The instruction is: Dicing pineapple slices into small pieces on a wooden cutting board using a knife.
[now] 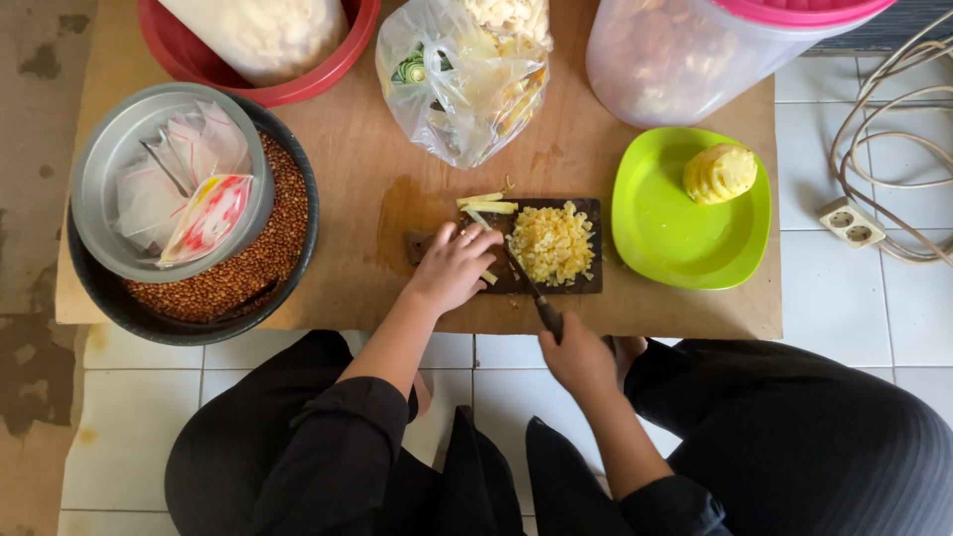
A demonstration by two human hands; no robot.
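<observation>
Left hand (pixel 455 266) fingers together pressing yellow fruit strips (pixel 487 206) on dark rectangular cutting board (pixel 592 284) near low wooden table's (pixel 367 189) front edge, right hand (pixel 579 357) clamped on black-handled knife (pixel 531 291), lime-green plastic plate (pixel 663 238) just beside board's right edge.

The scene is evenly lit by soft, diffuse daylight, and only faint shadows are cast. Mild glare is seen on the plastic bag (pixel 459 79). Focus is held throughout, with slight softness.
</observation>
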